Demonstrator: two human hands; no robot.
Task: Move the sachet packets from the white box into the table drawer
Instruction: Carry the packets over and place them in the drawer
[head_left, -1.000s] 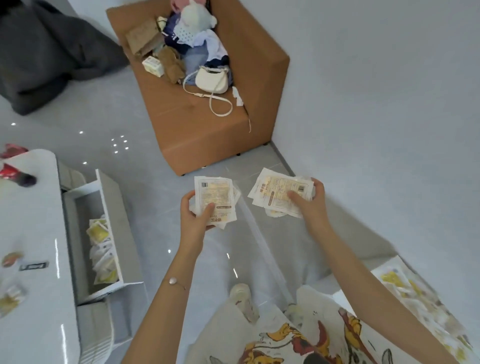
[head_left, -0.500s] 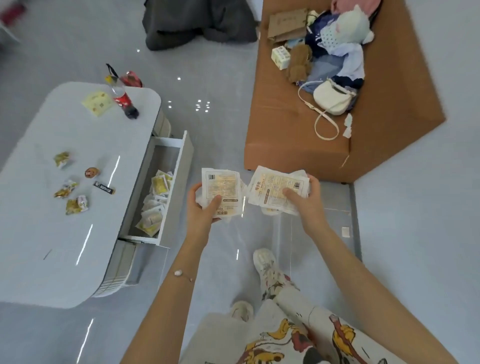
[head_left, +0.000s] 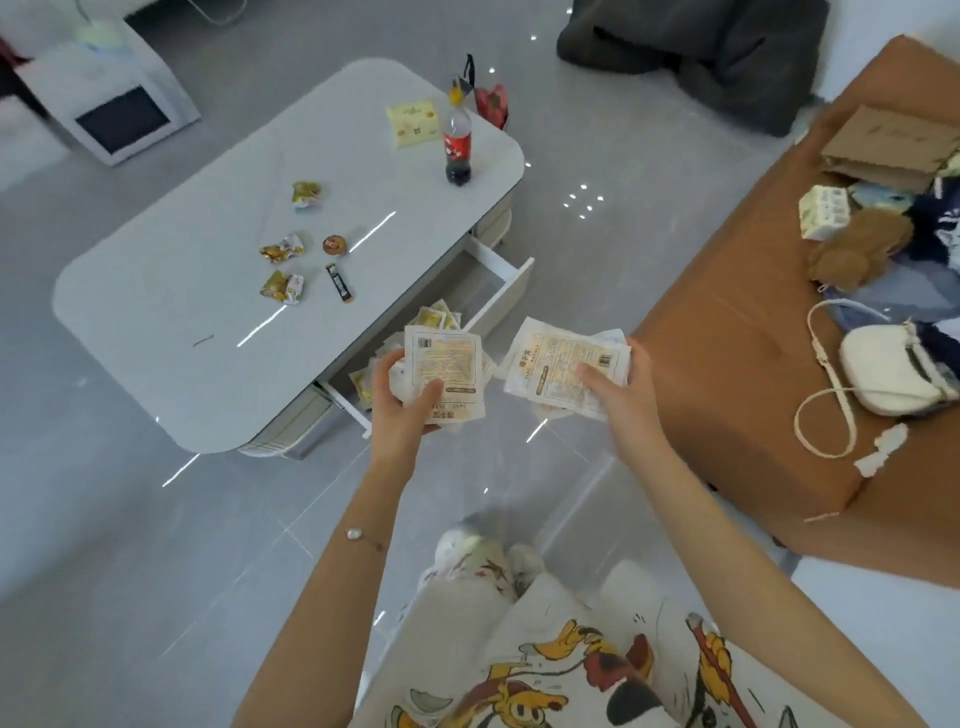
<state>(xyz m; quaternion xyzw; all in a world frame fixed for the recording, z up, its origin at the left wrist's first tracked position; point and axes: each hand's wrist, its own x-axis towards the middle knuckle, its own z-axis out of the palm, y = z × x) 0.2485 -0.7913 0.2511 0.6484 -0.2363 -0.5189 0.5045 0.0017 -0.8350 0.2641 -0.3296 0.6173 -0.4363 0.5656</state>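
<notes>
My left hand (head_left: 402, 410) grips a stack of white sachet packets (head_left: 445, 364) with printed labels, thumb on top. My right hand (head_left: 621, 395) holds a second stack of sachet packets (head_left: 558, 361), thumb across its face. Both stacks hover above the floor just in front of the open table drawer (head_left: 506, 293), which juts from the white table (head_left: 208, 312). More yellow-and-white sachets (head_left: 435, 317) lie inside the drawer, partly hidden behind the left-hand stack. The white box is not in view.
On the tabletop lie several snack wrappers (head_left: 283, 286), a dark stick pack (head_left: 340, 283), a yellow packet (head_left: 413, 122) and a cola bottle (head_left: 458, 148). A brown sofa (head_left: 727, 364) with a white handbag (head_left: 888, 371) and clothes stands to the right. My legs (head_left: 519, 623) are below.
The view has swung left, bringing the whole table and drawer ahead of me. Both hands keep their sachet stacks and now sit closer to the drawer's open end.
</notes>
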